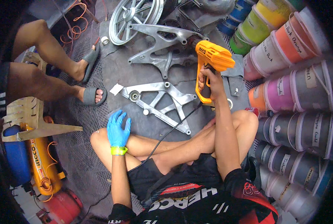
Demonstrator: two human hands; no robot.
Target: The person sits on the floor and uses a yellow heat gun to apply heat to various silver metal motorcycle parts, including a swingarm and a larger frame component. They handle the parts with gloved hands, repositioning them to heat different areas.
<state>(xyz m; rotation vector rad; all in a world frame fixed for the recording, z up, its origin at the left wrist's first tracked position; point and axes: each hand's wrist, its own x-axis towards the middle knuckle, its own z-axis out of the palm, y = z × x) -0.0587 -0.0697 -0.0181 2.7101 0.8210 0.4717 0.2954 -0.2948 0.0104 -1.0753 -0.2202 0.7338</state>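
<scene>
My right hand (210, 84), bare, is wrapped round the handle of a yellow heat gun (216, 55), held up over the mat with its nozzle towards the far side. A black cord (165, 133) runs from the handle's base down across my legs. My left hand (118, 128), in a blue glove with a yellow-green band at the wrist, rests by my left knee with its fingers stretched out, holding nothing. Between my hands lies a bare metal swingarm (157, 98) with a round bearing (135, 95) at its left end. A small white piece (116, 89) sits next to that end.
Another metal frame part (162, 46) and a spoked wheel (131, 16) lie farther off on the grey mat (116, 65). Stacked paint-coloured buckets (276, 89) line the right. At left, another person's sandalled feet (93, 96) are near the mat, beside a yellow cylinder (43, 164).
</scene>
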